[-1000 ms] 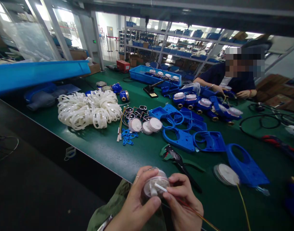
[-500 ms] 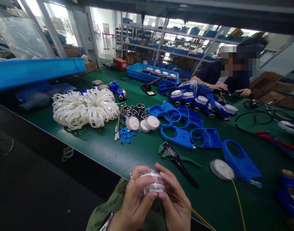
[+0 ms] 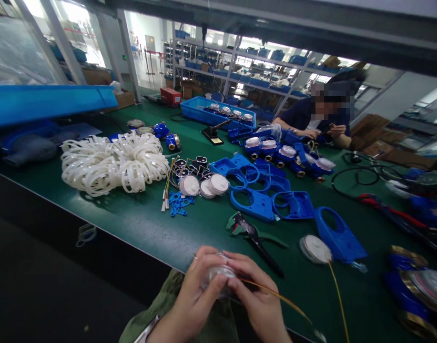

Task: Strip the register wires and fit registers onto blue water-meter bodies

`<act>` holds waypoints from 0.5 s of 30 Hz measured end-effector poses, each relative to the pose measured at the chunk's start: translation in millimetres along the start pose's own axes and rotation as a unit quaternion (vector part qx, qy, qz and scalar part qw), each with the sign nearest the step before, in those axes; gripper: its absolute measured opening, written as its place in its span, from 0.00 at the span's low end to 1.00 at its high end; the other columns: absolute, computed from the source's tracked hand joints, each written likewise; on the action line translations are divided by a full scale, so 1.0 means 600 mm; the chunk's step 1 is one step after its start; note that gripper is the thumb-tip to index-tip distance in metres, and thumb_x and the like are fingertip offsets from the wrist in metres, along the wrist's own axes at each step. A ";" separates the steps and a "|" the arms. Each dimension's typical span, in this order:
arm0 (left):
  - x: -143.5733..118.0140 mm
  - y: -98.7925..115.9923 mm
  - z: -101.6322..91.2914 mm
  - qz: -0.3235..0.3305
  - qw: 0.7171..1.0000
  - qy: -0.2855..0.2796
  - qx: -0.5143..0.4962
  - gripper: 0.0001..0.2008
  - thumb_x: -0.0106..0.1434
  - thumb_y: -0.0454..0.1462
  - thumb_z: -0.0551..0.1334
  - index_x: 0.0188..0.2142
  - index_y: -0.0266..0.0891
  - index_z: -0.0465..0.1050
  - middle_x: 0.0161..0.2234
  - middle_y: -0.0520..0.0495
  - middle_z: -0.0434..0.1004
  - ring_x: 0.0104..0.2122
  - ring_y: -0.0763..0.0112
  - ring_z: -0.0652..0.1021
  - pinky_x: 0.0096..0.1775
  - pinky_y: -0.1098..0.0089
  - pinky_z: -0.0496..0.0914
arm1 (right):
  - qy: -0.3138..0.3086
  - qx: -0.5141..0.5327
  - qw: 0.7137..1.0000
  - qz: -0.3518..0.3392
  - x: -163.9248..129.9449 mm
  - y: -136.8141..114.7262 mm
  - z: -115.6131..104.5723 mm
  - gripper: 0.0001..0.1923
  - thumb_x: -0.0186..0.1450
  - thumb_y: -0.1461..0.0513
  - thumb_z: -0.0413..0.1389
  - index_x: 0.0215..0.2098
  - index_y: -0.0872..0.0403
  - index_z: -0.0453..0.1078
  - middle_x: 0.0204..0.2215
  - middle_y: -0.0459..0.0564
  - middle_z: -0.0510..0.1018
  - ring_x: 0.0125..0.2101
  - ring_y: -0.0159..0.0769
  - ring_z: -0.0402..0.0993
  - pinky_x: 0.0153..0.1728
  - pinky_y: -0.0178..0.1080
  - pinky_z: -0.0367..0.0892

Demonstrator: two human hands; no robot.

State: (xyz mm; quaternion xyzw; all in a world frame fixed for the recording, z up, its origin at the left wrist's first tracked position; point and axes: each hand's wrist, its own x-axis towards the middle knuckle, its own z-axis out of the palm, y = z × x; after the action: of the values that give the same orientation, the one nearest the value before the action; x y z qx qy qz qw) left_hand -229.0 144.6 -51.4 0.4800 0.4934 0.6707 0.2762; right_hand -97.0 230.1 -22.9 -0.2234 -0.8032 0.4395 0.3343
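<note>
Both my hands are closed around a round clear-and-white meter register [image 3: 221, 272] at the front edge of the bench. My left hand [image 3: 200, 281] wraps its left side, with the thumb across it. My right hand [image 3: 256, 288] grips the right side with fingers and thumb. Red and yellow wires [image 3: 280, 296] run out of the register, past my right hand, to the lower right. Much of the register is hidden by my fingers. Beyond my hands lies a green-and-black wire stripper [image 3: 256, 238]. Another register with a wire [image 3: 315, 249] rests to the right.
White plastic rings [image 3: 111, 164] are heaped at left. Several blue plastic housings [image 3: 252, 202] lie mid-bench, near small blue brackets [image 3: 178, 204]. Brass-and-blue meter bodies [image 3: 414, 290] stand at right. A blue tray [image 3: 193, 110] is at the back, and a co-worker [image 3: 311, 116] sits across.
The view has shifted, so the bench contents appear further left. My hands have turned the register, and my fingers now cover more of it. The co-worker's hand has risen.
</note>
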 end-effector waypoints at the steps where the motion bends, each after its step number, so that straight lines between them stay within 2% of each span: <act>1: 0.007 0.000 -0.006 -0.043 0.999 -0.024 -0.017 0.08 0.68 0.39 0.54 0.47 0.46 0.65 0.41 0.50 0.67 0.41 0.75 0.72 0.43 0.75 0.67 | -0.031 -0.035 0.999 0.006 0.003 0.007 -0.021 0.16 0.65 0.52 0.58 0.51 0.43 0.69 0.45 0.45 0.75 0.45 0.33 0.73 0.45 0.31 0.70; 2: 0.015 0.000 -0.013 -0.088 0.995 -0.048 -0.025 0.09 0.68 0.40 0.55 0.47 0.44 0.64 0.40 0.50 0.69 0.39 0.74 0.72 0.42 0.74 0.67 | -0.050 -0.082 0.995 0.011 0.006 0.017 -0.043 0.21 0.62 0.49 0.59 0.52 0.44 0.67 0.45 0.46 0.75 0.44 0.34 0.74 0.44 0.32 0.71; 4: 0.035 -0.001 -0.025 -0.162 0.983 -0.087 0.012 0.13 0.65 0.42 0.57 0.47 0.40 0.62 0.37 0.49 0.71 0.36 0.71 0.73 0.39 0.71 0.67 | -0.027 -0.225 0.974 0.022 0.013 0.042 -0.087 0.25 0.60 0.45 0.59 0.49 0.50 0.68 0.43 0.50 0.74 0.41 0.38 0.74 0.40 0.36 0.73; 6: 0.057 -0.005 -0.032 -0.193 0.967 -0.127 0.105 0.15 0.63 0.44 0.59 0.45 0.38 0.62 0.35 0.49 0.72 0.34 0.69 0.73 0.37 0.69 0.66 | 0.004 -0.381 0.925 0.021 0.019 0.074 -0.119 0.25 0.63 0.42 0.54 0.40 0.55 0.71 0.36 0.53 0.74 0.36 0.42 0.74 0.35 0.41 0.72; 8: 0.080 -0.013 -0.032 -0.168 0.946 -0.172 0.218 0.15 0.62 0.45 0.59 0.42 0.37 0.65 0.33 0.49 0.73 0.33 0.67 0.74 0.35 0.69 0.66 | -0.001 -0.440 0.898 0.009 0.025 0.104 -0.135 0.27 0.66 0.41 0.47 0.34 0.56 0.71 0.31 0.53 0.74 0.30 0.42 0.74 0.29 0.41 0.71; 11: 0.107 -0.027 -0.026 -0.092 0.924 -0.194 0.317 0.12 0.63 0.44 0.60 0.38 0.37 0.70 0.34 0.47 0.74 0.37 0.62 0.74 0.38 0.64 0.68 | -0.008 -0.447 0.894 -0.006 0.033 0.125 -0.138 0.27 0.69 0.45 0.41 0.33 0.56 0.71 0.30 0.54 0.75 0.29 0.42 0.74 0.28 0.41 0.70; 13: 0.111 -0.034 -0.023 -0.060 0.923 -0.189 0.330 0.11 0.62 0.41 0.61 0.40 0.36 0.71 0.38 0.45 0.74 0.42 0.59 0.73 0.44 0.60 0.69 | 0.001 -0.460 0.888 -0.008 0.036 0.116 -0.138 0.25 0.69 0.47 0.41 0.36 0.57 0.70 0.30 0.56 0.75 0.29 0.44 0.74 0.27 0.42 0.69; 15: 0.102 -0.037 -0.022 -0.025 0.927 -0.161 0.339 0.11 0.63 0.38 0.60 0.44 0.36 0.70 0.45 0.43 0.72 0.46 0.58 0.71 0.48 0.56 0.68 | 0.021 -0.476 0.879 0.011 0.037 0.094 -0.139 0.23 0.69 0.49 0.42 0.39 0.57 0.69 0.30 0.55 0.75 0.28 0.44 0.74 0.24 0.41 0.66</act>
State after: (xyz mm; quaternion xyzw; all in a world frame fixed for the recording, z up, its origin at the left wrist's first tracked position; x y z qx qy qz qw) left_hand -266.8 198.9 -49.7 0.6336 0.6525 0.3701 0.1894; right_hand -47.4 319.8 -31.0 -0.3734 -0.9060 0.0027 0.1992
